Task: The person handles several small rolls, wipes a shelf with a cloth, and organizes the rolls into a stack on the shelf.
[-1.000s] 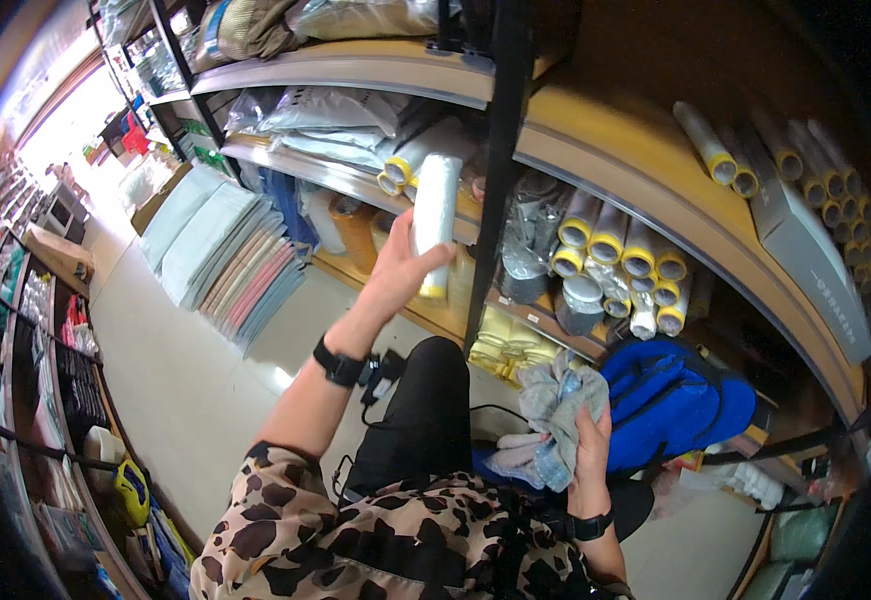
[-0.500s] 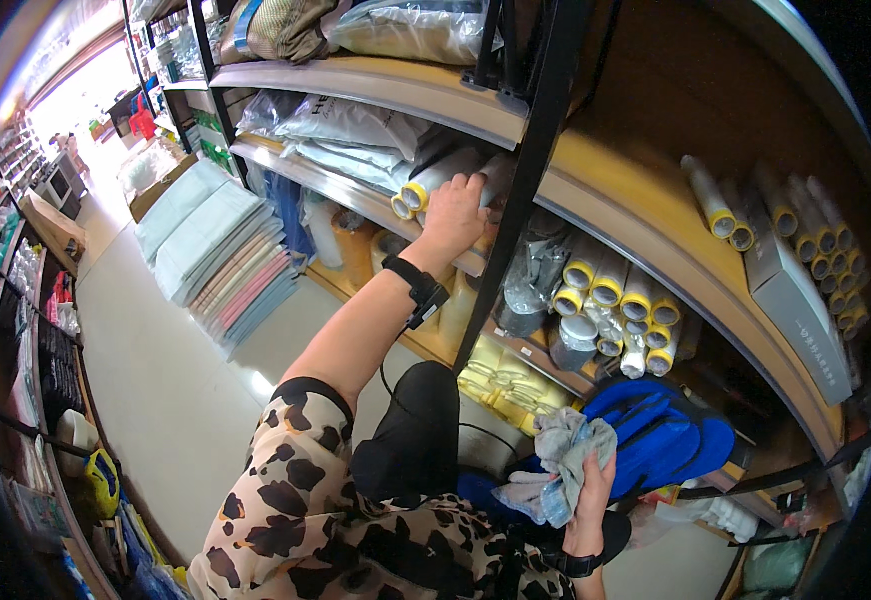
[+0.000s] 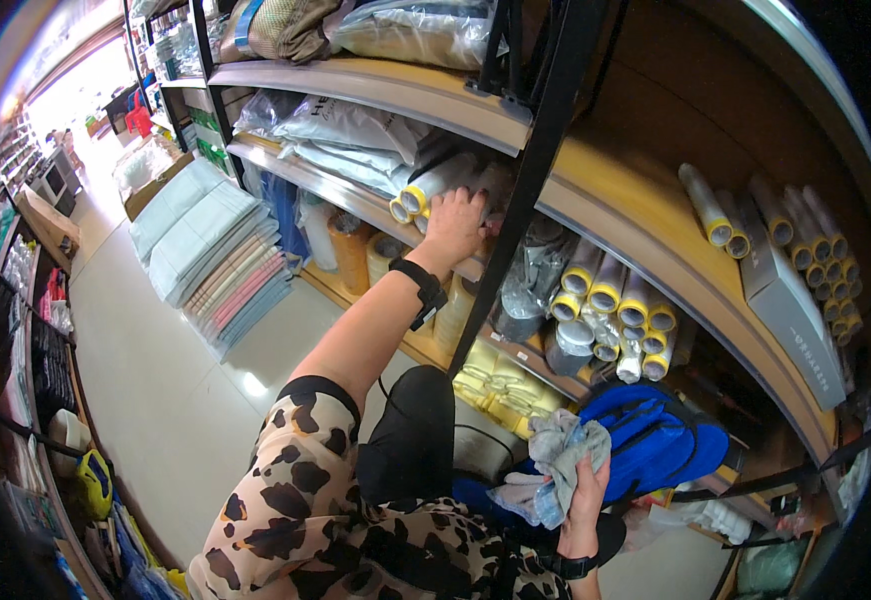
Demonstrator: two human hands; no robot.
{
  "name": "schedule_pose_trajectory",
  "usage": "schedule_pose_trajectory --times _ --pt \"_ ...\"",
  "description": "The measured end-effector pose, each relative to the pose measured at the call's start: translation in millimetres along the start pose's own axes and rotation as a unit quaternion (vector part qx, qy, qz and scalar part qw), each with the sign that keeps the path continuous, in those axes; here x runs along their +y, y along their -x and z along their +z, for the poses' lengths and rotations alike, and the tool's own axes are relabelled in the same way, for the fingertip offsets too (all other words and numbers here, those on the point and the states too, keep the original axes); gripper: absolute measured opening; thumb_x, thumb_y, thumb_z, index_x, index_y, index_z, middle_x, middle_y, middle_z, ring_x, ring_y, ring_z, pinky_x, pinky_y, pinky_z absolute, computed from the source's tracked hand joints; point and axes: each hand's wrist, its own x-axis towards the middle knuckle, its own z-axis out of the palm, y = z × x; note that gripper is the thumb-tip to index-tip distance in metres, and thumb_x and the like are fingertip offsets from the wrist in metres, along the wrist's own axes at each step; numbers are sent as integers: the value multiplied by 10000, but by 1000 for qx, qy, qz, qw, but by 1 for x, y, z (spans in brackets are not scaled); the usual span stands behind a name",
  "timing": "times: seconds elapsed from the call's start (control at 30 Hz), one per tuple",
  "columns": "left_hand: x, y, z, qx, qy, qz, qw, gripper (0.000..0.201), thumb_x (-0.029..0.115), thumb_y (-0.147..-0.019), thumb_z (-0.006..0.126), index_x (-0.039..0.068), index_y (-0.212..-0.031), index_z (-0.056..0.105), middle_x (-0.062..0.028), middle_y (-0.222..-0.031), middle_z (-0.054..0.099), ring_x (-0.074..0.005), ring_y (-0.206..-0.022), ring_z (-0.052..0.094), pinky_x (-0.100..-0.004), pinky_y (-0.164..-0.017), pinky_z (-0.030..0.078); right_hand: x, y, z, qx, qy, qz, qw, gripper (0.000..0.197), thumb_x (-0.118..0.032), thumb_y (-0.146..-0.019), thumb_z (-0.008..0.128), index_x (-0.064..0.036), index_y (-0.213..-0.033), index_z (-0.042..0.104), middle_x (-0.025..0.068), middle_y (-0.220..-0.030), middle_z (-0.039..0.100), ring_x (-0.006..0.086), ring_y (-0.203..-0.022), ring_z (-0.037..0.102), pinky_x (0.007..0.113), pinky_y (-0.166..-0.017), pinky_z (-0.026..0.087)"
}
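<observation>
My left hand [image 3: 455,232] reaches onto the middle shelf at the black upright. Its fingers are bent and closed, and whatever lies under them is hidden. Right beside it, clear plastic-film rolls with yellow ends [image 3: 412,199] stick out of the shelf front. Lower and to the right, close to my body, my right hand [image 3: 585,497] is closed around a crumpled grey and light-blue rag [image 3: 558,455]. Behind the rag lies a bright blue bag-like item [image 3: 645,450].
More yellow-ended rolls [image 3: 620,300] are stacked right of the upright [image 3: 521,190], with others beside a grey box [image 3: 790,310] on the higher shelf. Folded cloths [image 3: 205,235] pile up on the left floor. Yellow packages [image 3: 495,390] sit low, near my knee [image 3: 410,430].
My left hand has dipped slightly on the shelf, beside the yellow-ended rolls. The right hand keeps the rag, almost unmoved. The whole view has shifted a little.
</observation>
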Motion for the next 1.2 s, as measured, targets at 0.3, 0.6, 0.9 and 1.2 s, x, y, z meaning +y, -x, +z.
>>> schedule_pose_trajectory --times 0.3,0.6,0.9,1.2 --pt "18 41 -44 163 345 -48 923 297 122 -759 584 3 -1023 518 -147 -915 579 -235 -860 565 -318 -754 445 11 -13 -34 -31 -23 -83 996 442 -210 -882 410 4 -1258 319 122 -1213 425 233 -1066 456 329 -869 396" --pt "111 143 -76 -331 766 -68 547 621 308 -805 570 74 -1285 252 -79 -1151 449 -154 -1039 457 -320 -828 424 -44 -35 24 -204 -75 -143 966 466 -296 -873 433 1 -1226 370 101 -1220 429 191 -1107 422 317 -959 312" --pt "129 159 -81 -309 858 -253 322 329 108 -845 453 27 -1164 433 -73 -1057 541 -172 -922 553 -313 -804 459 -166 -42 52 -241 460 -189 833 343 -188 -775 603 -20 -1064 526 85 -981 537 166 -881 533 269 -750 440" --pt "113 167 -81 -302 849 -270 339 388 69 -795 450 14 -1179 418 -84 -1037 552 -177 -889 569 -307 -762 480 -291 -191 72 53 689 -362 625 343 -245 -747 590 8 -977 558 164 -914 599 268 -824 576 334 -718 440"
